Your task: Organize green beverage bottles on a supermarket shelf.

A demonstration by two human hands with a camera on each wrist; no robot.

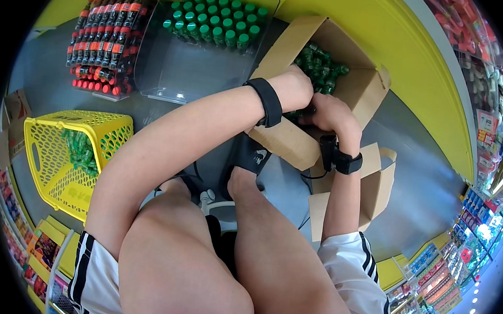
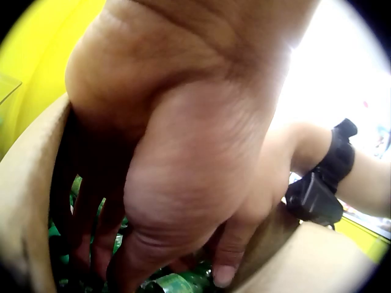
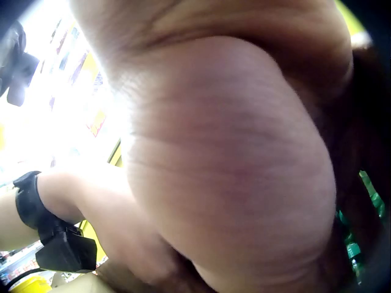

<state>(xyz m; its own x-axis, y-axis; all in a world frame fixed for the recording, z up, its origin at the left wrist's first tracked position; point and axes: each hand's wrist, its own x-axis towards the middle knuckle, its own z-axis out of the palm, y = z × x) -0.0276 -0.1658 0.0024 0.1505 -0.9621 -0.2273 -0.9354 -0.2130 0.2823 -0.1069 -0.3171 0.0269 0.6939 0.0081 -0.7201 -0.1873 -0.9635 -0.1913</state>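
Note:
Both of my hands reach down into an open cardboard box that holds many small green bottles. My left hand comes over the box's near left side. In the left wrist view its fingers point down, spread apart, among the green bottles, their tips hidden. My right hand is close beside it, fingers down in the near part of the box. Its thumb lies right at a green bottle. The palms and box wall hide what either hand holds.
A clear tray at the back holds rows of upright green-capped bottles. Beside it stand stacked red-capped dark bottles. A yellow basket with green items lies at left. A smaller open carton stands right of my legs.

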